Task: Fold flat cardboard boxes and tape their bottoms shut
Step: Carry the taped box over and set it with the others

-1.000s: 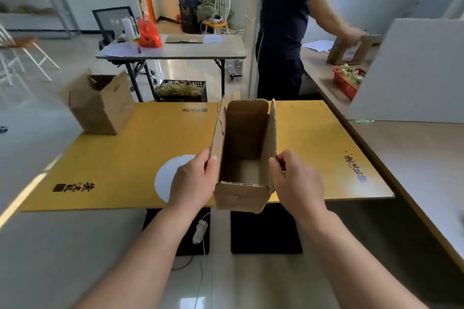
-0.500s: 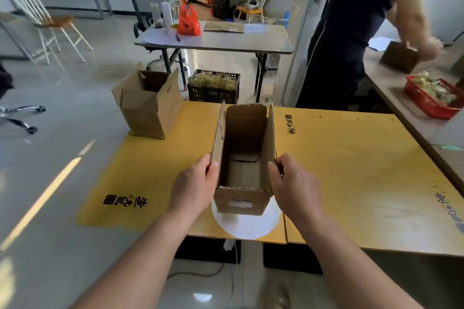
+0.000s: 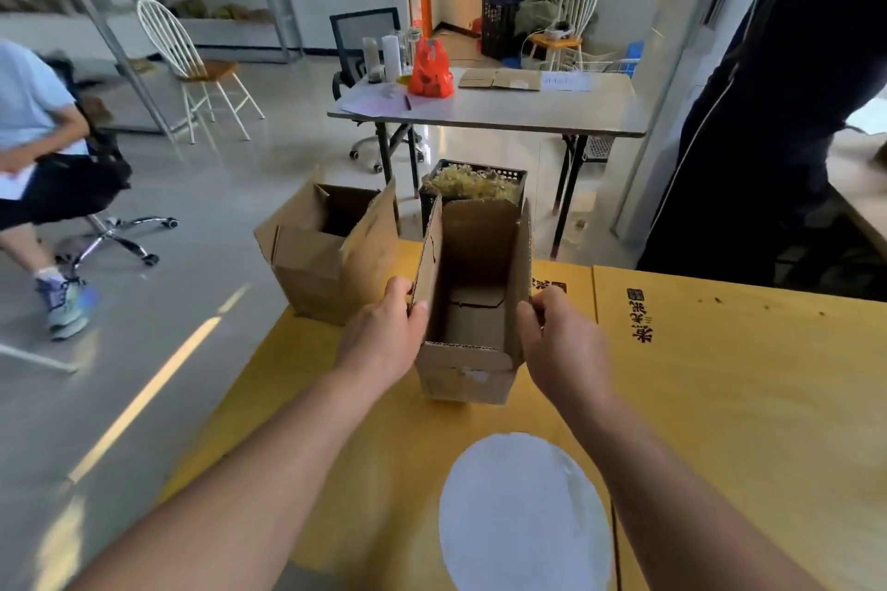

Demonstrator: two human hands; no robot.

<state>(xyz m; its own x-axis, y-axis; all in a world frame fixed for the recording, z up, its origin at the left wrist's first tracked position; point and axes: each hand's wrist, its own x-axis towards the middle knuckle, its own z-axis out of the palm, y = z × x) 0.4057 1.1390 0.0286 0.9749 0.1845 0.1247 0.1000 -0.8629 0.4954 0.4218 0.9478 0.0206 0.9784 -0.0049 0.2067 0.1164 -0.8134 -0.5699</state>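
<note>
upright open-topped brown cardboard box, walls pinched by left hand and right hand; shifted across yellow tabletop toward second brown box: likely being set aside.

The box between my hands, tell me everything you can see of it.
The box is plain brown corrugated cardboard, narrow, upright on or just above the yellow sheet, its top open with the flaps raised. Inside, the bottom flaps lie folded in. A pale patch marks the near face. The left hand grips its left wall, the right hand its right wall.
</note>
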